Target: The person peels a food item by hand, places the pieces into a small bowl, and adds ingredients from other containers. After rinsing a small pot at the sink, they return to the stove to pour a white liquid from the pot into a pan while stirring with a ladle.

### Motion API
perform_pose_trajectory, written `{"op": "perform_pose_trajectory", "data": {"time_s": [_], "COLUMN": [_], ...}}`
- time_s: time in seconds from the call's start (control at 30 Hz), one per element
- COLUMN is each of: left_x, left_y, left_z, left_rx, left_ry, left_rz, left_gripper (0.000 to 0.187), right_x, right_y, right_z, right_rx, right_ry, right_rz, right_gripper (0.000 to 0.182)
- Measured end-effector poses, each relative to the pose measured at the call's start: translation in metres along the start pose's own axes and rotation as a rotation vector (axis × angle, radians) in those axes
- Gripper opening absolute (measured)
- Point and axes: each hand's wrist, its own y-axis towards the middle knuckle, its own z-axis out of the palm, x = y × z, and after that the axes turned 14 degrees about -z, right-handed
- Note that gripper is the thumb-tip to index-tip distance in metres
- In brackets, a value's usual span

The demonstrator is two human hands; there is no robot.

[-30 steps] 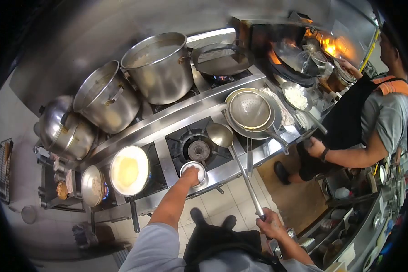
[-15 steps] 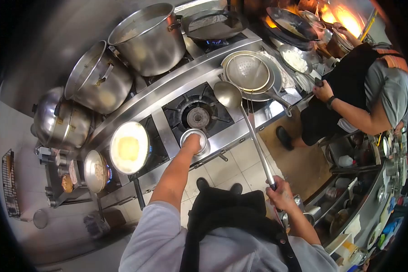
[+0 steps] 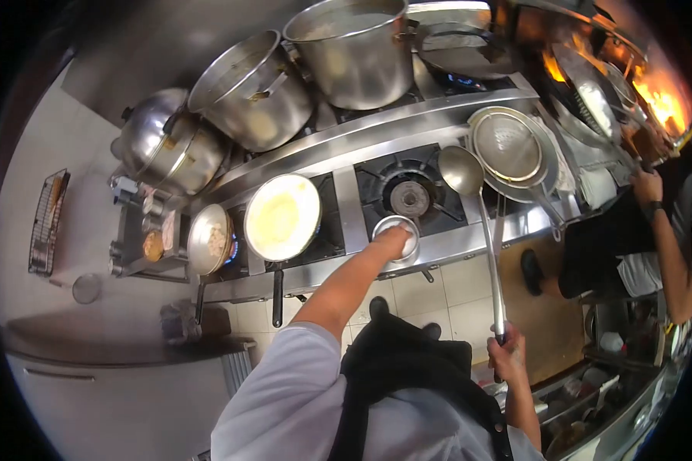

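My left hand (image 3: 393, 242) reaches into a small metal bowl (image 3: 407, 247) at the stove's front edge, just below an unlit burner (image 3: 410, 198). Its fingers are down inside the bowl and hidden. On the right, my right hand (image 3: 508, 353) is closed round the dark handle of a long ladle (image 3: 490, 257). The ladle's round head rests up by the burner's right side. Left of the burner is a white pan (image 3: 283, 217) with a yellow layer in it. Beside that, a smaller pan (image 3: 209, 240) holding pale pieces sits over a blue flame.
Large steel pots (image 3: 351, 58) line the back. A strainer (image 3: 507, 146) lies on a pan to the right. A co-worker (image 3: 653, 223) stands at the far right, near high flames (image 3: 661, 107) and a tilted wok (image 3: 588, 88).
The view has turned left, so the stove appears further right. My left hand is still in the bowl and my right hand still grips the ladle. The co-worker's wok is now tilted up.
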Motion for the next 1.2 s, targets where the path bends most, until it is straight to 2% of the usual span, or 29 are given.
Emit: {"op": "perform_pose_trajectory", "data": {"time_s": [0.13, 0.2, 0.43, 0.53, 0.67, 0.8, 1.0, 1.03, 1.07, 1.13, 1.17, 1.2], "left_x": [0.001, -0.01, -0.005, -0.006, -0.002, 0.011, 0.01, 0.01, 0.009, 0.006, 0.005, 0.004], "left_y": [0.008, -0.011, 0.004, 0.008, 0.011, 0.026, 0.005, 0.003, -0.002, -0.011, -0.007, -0.006], "left_z": [0.007, -0.015, 0.003, 0.004, 0.016, 0.03, 0.001, -0.006, -0.012, -0.025, -0.026, -0.024], "left_rx": [0.027, -0.011, -0.015, 0.044, -0.123, -0.144, -0.163, -0.091, -0.089, -0.041, 0.07, 0.068], "left_ry": [0.021, -0.043, -0.062, -0.023, -0.007, -0.199, -0.243, -0.212, -0.207, -0.138, -0.073, -0.069], "left_rz": [-0.074, -0.081, -0.102, -0.113, -0.029, -0.108, -0.041, -0.039, -0.034, 0.121, 0.08, 0.079], "left_gripper": [0.046, 0.039, 0.033, 0.03, 0.027, 0.028, 0.021, 0.032, 0.032, 0.047, 0.061, 0.061], "right_x": [0.013, 0.013, 0.016, 0.015, 0.019, 0.025, -0.01, -0.004, 0.012, 0.019, 0.017, 0.016], "right_y": [0.007, 0.013, 0.019, 0.013, 0.006, -0.001, -0.009, -0.009, -0.009, -0.007, -0.006, -0.005], "right_z": [0.006, 0.008, 0.011, 0.01, 0.007, 0.002, -0.007, -0.007, -0.006, -0.006, -0.006, -0.006], "right_rx": [-0.016, 0.002, 0.008, 0.007, -0.014, 0.015, 0.017, 0.01, 0.004, -0.004, 0.002, 0.009], "right_ry": [0.082, 0.056, 0.022, 0.025, 0.064, 0.001, -0.077, -0.074, -0.01, 0.058, 0.051, 0.044], "right_rz": [0.095, 0.097, 0.095, 0.115, 0.121, 0.103, -0.006, -0.003, 0.057, 0.113, 0.102, 0.091], "right_gripper": [0.021, 0.022, 0.023, 0.026, 0.025, 0.022, 0.022, 0.022, 0.022, 0.022, 0.022, 0.022]}}
